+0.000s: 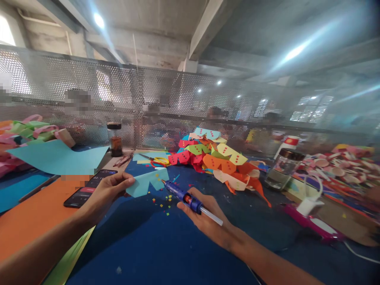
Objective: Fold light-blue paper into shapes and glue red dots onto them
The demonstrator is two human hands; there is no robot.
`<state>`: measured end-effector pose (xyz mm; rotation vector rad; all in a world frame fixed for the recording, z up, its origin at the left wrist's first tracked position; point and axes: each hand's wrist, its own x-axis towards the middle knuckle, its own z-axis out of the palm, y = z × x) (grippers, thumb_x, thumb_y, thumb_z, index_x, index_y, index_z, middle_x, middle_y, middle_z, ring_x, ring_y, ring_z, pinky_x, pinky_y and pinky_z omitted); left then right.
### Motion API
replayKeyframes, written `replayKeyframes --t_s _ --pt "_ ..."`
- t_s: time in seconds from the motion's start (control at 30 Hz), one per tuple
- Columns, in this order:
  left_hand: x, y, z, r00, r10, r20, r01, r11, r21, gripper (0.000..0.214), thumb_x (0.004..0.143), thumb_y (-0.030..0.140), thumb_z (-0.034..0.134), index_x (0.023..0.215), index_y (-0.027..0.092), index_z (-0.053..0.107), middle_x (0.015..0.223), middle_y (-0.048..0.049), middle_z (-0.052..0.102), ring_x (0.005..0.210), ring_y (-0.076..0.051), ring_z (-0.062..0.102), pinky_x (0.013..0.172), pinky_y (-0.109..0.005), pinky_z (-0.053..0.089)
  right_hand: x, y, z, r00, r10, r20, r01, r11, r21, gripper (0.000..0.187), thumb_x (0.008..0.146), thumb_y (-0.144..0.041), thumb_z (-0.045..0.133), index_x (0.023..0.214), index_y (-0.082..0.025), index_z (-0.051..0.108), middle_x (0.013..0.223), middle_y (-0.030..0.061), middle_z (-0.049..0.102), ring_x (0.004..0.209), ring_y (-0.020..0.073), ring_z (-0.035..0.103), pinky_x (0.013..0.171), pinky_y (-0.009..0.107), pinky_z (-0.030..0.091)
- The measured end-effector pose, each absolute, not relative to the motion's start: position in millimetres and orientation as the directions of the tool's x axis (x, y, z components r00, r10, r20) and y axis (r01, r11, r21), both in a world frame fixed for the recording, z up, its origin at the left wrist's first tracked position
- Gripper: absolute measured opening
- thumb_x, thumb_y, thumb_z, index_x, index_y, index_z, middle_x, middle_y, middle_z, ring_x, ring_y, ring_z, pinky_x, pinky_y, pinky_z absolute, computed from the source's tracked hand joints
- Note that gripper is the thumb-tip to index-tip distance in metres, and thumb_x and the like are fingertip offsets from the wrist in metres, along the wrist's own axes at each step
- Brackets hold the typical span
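Observation:
Between the thumb and fingers of my left hand (pixel 114 186) is a light blue cut-paper piece (pixel 145 184) with a notch in its lower edge. A blue glue gun (pixel 184 196) lies in the grip of my right hand (pixel 204 209), a clear glue stick (pixel 212 216) poking out of its rear. Its nozzle points left, close to the paper's right edge; whether they touch I cannot tell. Small yellow, red and green paper squares (pixel 162 205) are scattered on the blue tabletop (pixel 142 249) below. Yellow-handled scissors (pixel 160 160) rest just beyond the paper.
Colourful folded paper pieces with red dots (pixel 219 162) are heaped behind my right hand. A phone (pixel 77 198) sits on orange paper (pixel 44 217) at left. Lidded glass jars (pixel 115 140) stand left and right. At right are a magenta power strip (pixel 311 225) and a perforated metal screen (pixel 166 91) behind.

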<state>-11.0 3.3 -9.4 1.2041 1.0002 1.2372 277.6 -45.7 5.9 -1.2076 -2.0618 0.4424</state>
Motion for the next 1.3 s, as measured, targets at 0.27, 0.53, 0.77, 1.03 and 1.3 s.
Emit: replayKeyframes --t_s 0.27,0.53,0.77,1.03,1.3 --pt "-9.5 3.6 -8.4 0.09 0.993 0.074 -0.095 -0.065 0.993 0.034 0.068 0.047 0.085 0.076 0.019 0.068 0.071 0.0043 0.057 0.063 -0.009 0.049 0.06 -0.018 0.046 279.3 -44.2 0.6 -0.328 0.831 0.449 0.649 0.543 -0.533 0.023 0.092 -0.04 0.057 0.079 -0.023 0.048 0.061 -0.0064 0.051 0.05 0.0091 0.043 0.049 0.022 0.031" --pt "-10.0 -0.4 -7.1 0.096 0.992 0.079 -0.086 -0.071 0.994 0.033 0.069 0.047 0.084 0.076 0.019 0.069 0.072 0.003 0.057 0.065 -0.011 0.05 0.061 -0.019 0.047 279.9 -44.4 -1.1 -0.335 0.831 0.445 0.665 0.543 -0.513 0.025 0.093 -0.042 0.057 0.08 -0.023 0.048 0.062 -0.0057 0.054 0.051 0.0099 0.046 0.05 0.022 0.032" --pt "-8.8 0.1 -6.2 0.085 0.993 0.086 -0.077 -0.079 0.994 0.033 0.068 0.047 0.084 0.075 0.019 0.068 0.072 0.0032 0.057 0.065 -0.01 0.049 0.06 -0.019 0.046 280.3 -44.5 -0.4 -0.345 0.832 0.434 0.668 0.543 -0.509 0.024 0.094 -0.042 0.056 0.081 -0.022 0.049 0.063 -0.0054 0.054 0.052 0.0098 0.046 0.05 0.022 0.033" --pt "-10.3 1.2 -8.0 0.099 0.991 0.089 -0.073 -0.082 0.994 0.033 0.07 0.046 0.083 0.076 0.018 0.068 0.071 0.0028 0.056 0.063 -0.01 0.049 0.059 -0.018 0.045 280.1 -45.4 0.2 -0.344 0.825 0.448 0.669 0.55 -0.499 0.025 0.094 -0.042 0.056 0.081 -0.022 0.05 0.063 -0.0052 0.056 0.052 0.0103 0.049 0.052 0.022 0.033" --pt "-9.9 0.5 -7.1 0.086 0.992 0.089 -0.074 -0.083 0.994 0.033 0.069 0.046 0.084 0.076 0.018 0.068 0.073 0.0022 0.058 0.064 -0.011 0.051 0.06 -0.02 0.046 279.5 -45.4 0.2 -0.339 0.823 0.456 0.655 0.554 -0.514 0.024 0.093 -0.041 0.056 0.08 -0.022 0.049 0.062 -0.0061 0.053 0.052 0.0093 0.044 0.051 0.021 0.033"
